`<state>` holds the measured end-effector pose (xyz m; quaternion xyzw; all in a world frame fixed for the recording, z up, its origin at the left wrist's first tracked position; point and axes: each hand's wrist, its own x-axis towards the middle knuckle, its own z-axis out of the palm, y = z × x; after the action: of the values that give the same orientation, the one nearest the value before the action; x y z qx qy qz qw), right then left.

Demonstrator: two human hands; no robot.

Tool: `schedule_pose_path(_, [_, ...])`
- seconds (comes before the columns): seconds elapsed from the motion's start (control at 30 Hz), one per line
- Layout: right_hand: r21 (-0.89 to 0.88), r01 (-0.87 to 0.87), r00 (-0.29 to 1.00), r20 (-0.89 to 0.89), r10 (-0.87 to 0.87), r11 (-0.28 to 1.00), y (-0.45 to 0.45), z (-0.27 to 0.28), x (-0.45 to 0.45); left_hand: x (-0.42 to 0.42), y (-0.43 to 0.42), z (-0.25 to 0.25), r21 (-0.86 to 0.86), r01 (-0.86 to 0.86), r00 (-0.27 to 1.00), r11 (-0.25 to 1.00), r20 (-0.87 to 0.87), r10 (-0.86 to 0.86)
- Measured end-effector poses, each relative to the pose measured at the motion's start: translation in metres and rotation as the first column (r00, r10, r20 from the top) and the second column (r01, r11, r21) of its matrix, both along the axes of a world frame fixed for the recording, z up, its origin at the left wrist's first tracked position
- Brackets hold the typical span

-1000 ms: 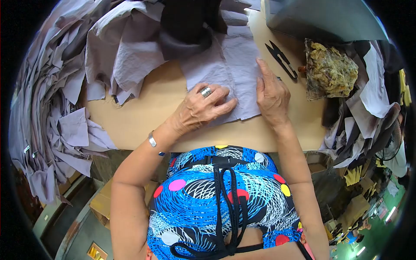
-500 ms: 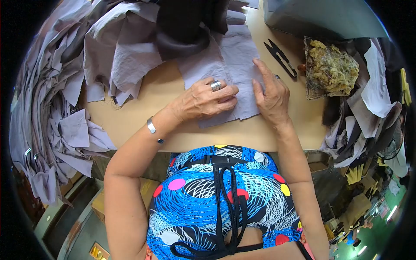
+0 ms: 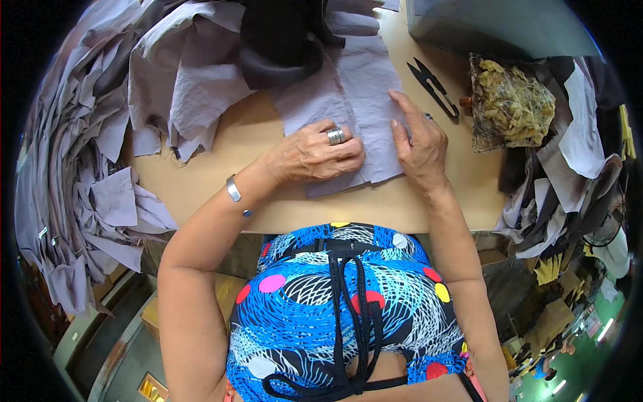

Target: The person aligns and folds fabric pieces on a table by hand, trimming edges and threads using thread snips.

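Observation:
A lavender-grey fabric piece [image 3: 372, 74] with a seam down its middle lies on the tan tabletop. My left hand [image 3: 318, 154], wearing wide silver rings, rests on its lower part with fingers curled together at the seam, closed on the cloth. My right hand [image 3: 423, 144] is beside the fabric's right edge, index finger stretched forward and thumb apart; it holds nothing. The far end of the fabric runs up beside a dark, bulky form [image 3: 281, 47] whose kind I cannot make out.
Black thread snips [image 3: 435, 90] lie right of the fabric. A plastic-wrapped yellowish bundle [image 3: 512, 104] is farther right, near a grey bin [image 3: 495, 30]. Heaped grey cloth [image 3: 67, 154] lines the left side; more scraps [image 3: 569, 167] hang at the right table edge.
My left hand has shifted very slightly left, its fingers a little more tucked. The right hand and fabric have hardly moved. The dark form's lower right edge looks slightly different.

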<state>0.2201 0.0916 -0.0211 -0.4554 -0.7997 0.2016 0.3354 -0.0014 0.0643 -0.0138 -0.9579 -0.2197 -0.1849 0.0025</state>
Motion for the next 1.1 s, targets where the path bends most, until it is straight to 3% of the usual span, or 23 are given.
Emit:
schedule_pose_path(0.2, [0.005,-0.051,0.998,-0.031,0.051,0.999,0.000,0.005,0.001,-0.003,-0.006,0.005,-0.033,-0.029,0.998,0.999,0.054,0.030])
schedule_pose_path(0.4, [-0.149,-0.030,0.996,-0.092,0.016,0.988,0.000,0.007,0.004,-0.002,-0.006,0.007,-0.031,-0.029,0.998,0.999,0.063,0.031])
schedule_pose_path(0.6, [-0.132,-0.045,0.984,-0.180,0.021,0.990,0.001,0.003,0.004,0.000,-0.011,0.007,-0.001,-0.087,0.995,0.996,0.053,0.087])
schedule_pose_path(0.7, [-0.195,-0.038,0.991,-0.134,0.012,0.980,-0.001,0.008,0.004,0.003,-0.019,0.009,0.007,-0.146,0.989,0.989,0.012,0.146])
schedule_pose_path(0.87, [-0.099,-0.043,0.995,-0.091,0.034,0.994,0.000,0.004,0.003,0.005,-0.029,0.015,-0.053,-0.150,0.986,0.987,-0.081,0.146])
schedule_pose_path(1.0, [-0.101,-0.052,0.996,-0.083,0.043,0.994,0.000,0.004,0.003,0.003,-0.029,0.014,-0.101,-0.170,0.985,0.980,-0.040,0.166])
schedule_pose_path(1.1, [-0.164,-0.025,0.999,0.016,0.028,0.986,0.000,0.011,0.003,0.003,-0.027,0.015,-0.095,-0.237,0.972,0.967,-0.024,0.236])
